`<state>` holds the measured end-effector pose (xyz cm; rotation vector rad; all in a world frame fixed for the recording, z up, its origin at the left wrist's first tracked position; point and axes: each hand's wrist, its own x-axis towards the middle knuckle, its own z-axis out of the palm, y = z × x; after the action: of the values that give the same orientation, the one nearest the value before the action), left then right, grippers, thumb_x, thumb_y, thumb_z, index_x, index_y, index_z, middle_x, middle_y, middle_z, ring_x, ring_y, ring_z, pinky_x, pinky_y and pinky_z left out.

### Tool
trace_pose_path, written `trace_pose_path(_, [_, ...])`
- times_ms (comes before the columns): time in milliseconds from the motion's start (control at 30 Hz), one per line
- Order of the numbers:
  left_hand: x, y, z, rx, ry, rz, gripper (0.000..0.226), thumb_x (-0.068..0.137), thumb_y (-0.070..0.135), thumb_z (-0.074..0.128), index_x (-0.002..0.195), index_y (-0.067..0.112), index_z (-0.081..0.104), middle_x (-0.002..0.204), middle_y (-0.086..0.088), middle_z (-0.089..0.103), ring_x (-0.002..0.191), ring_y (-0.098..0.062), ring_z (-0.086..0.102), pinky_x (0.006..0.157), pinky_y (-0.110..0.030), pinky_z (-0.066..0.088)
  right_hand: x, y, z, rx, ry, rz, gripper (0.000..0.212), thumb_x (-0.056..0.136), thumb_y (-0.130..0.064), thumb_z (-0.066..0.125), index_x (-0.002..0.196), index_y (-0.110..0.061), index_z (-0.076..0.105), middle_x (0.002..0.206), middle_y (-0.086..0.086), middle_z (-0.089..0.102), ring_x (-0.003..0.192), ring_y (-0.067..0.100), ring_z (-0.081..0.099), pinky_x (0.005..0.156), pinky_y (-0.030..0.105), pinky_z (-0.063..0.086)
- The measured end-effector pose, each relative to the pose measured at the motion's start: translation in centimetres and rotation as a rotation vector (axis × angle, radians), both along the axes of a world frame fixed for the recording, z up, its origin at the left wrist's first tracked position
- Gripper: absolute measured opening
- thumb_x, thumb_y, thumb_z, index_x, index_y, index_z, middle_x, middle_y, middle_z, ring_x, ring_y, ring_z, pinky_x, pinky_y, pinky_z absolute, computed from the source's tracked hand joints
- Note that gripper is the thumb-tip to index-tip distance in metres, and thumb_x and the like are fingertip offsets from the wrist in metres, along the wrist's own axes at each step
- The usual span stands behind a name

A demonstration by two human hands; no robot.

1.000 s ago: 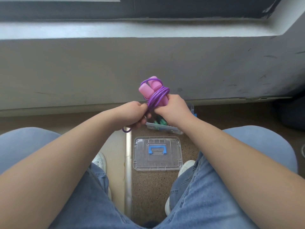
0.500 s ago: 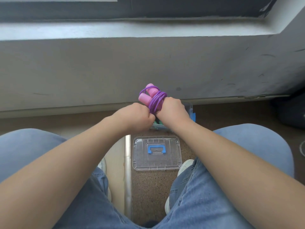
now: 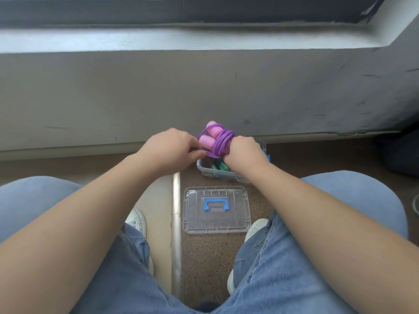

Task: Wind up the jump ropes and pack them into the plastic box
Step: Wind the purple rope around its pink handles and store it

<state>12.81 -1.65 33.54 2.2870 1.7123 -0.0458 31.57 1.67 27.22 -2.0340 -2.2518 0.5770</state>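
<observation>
A purple jump rope [image 3: 221,143] is wound in tight coils around its two pink handles [image 3: 207,141]. My right hand [image 3: 243,152] grips the bundle from the right. At the bundle's left side my left hand [image 3: 172,148] pinches a strand of the purple cord. The bundle hangs just above the clear plastic box [image 3: 210,171], which stands on the floor under my right wrist. A green jump rope [image 3: 221,167] lies inside the box, partly hidden by my right hand.
The box's clear lid [image 3: 197,214] with a blue handle lies flat on the floor between my white shoes [image 3: 136,220]. A metal floor strip [image 3: 176,223] runs beside the lid. A grey wall with a windowsill rises just behind the box.
Both hands have lowered the wound bundle toward the box. My left hand has shifted from a fist on the cord to a pinch at the bundle's left side.
</observation>
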Motion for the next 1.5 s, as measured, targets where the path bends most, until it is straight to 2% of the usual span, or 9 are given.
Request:
trace_pose_path(367, [-2.0,1.6,-1.1,0.148,-0.790,0.305,0.031,0.069,0.044,0.087,0.087,0.027,0.067,0.070,0.012,0.057,0.060,-0.002,0.047,0.059,-0.017,0.039,-1.0,-2.1,2.8,-0.053,0.279,0.254,0.013,0.083,-0.023,0.065,0.075,-0.015,0.058,0.069,0.002,0.060,0.065,0.022,0.055,0.057,0.031,0.040])
trace_pose_path(500, [-1.6,1.4,-1.0,-0.100,-0.940,0.463,0.049,0.067,0.056,0.083,0.103,0.026,0.068,0.096,0.008,0.070,0.081,-0.004,0.066,0.069,-0.025,0.056,-0.8,-2.3,3.4,0.021,0.293,0.190,0.019,0.085,-0.022,0.065,0.070,-0.019,0.052,0.066,-0.001,0.057,0.064,0.020,0.052,0.056,0.032,0.037])
trace_pose_path(633, [-0.9,1.1,-0.7,-0.184,-0.989,0.492,0.023,0.078,0.040,0.081,0.086,0.019,0.075,0.074,0.006,0.074,0.070,-0.005,0.069,0.067,-0.023,0.059,-0.5,-2.1,3.0,0.036,0.274,0.127,0.015,0.081,-0.028,0.067,0.074,-0.024,0.055,0.074,-0.001,0.063,0.076,0.025,0.060,0.064,0.035,0.047])
trace_pose_path(700, [-0.8,1.0,-1.0,-0.185,-0.978,0.521,0.023,0.076,0.041,0.082,0.079,0.019,0.074,0.068,0.007,0.073,0.067,-0.006,0.068,0.065,-0.021,0.058,-0.4,-2.0,2.9,-0.030,0.342,0.104,0.014,0.079,-0.031,0.069,0.088,-0.028,0.060,0.083,-0.006,0.066,0.082,0.019,0.063,0.062,0.027,0.044])
trace_pose_path(833, [-0.7,1.1,-1.0,-0.199,-1.003,0.543,0.027,0.075,0.038,0.084,0.084,0.015,0.073,0.072,0.002,0.073,0.065,-0.006,0.068,0.064,-0.024,0.056,-0.1,-1.8,2.8,-0.159,0.414,0.162,0.090,0.075,-0.034,0.074,0.153,-0.023,0.031,0.150,0.004,0.044,0.131,0.018,0.051,0.085,0.023,0.040])
trace_pose_path(967, [-0.7,1.2,-0.6,-0.155,-1.065,0.588,0.034,0.075,0.039,0.084,0.093,0.013,0.072,0.079,0.003,0.074,0.068,-0.004,0.069,0.065,-0.023,0.054,0.3,-1.7,3.7,-0.085,0.592,0.163,0.104,0.079,-0.040,0.072,0.161,-0.021,0.011,0.164,-0.001,0.018,0.150,0.016,0.022,0.118,0.037,0.026])
trace_pose_path(1100, [-0.8,1.0,-1.1,-0.145,-1.100,0.663,0.060,0.053,0.052,0.089,0.094,0.012,0.071,0.086,-0.006,0.076,0.084,-0.020,0.075,0.084,-0.043,0.061,-0.3,-2.3,4.3,0.324,0.517,0.290,0.078,0.081,-0.059,0.069,0.148,-0.027,0.045,0.139,-0.003,0.051,0.130,0.018,0.042,0.109,0.041,0.038])
trace_pose_path(1200, [-0.3,0.7,-2.0,-0.164,-1.149,0.678,0.050,0.064,0.045,0.086,0.094,0.008,0.071,0.086,-0.010,0.076,0.082,-0.022,0.074,0.086,-0.047,0.060,-1.4,-2.2,3.8,0.504,0.480,0.315,0.051,0.081,-0.044,0.076,0.126,-0.019,0.068,0.104,-0.002,0.065,0.098,0.021,0.053,0.091,0.029,0.043])
trace_pose_path(1500, [0.1,0.1,-1.4,-0.284,-1.212,0.509,0.037,0.078,0.020,0.077,0.112,0.010,0.068,0.106,-0.010,0.074,0.102,-0.021,0.072,0.091,-0.035,0.057,-1.2,-2.1,4.6,0.425,0.469,0.210,0.034,0.085,-0.024,0.063,0.119,-0.021,0.071,0.082,0.000,0.065,0.082,0.022,0.055,0.079,0.033,0.047])
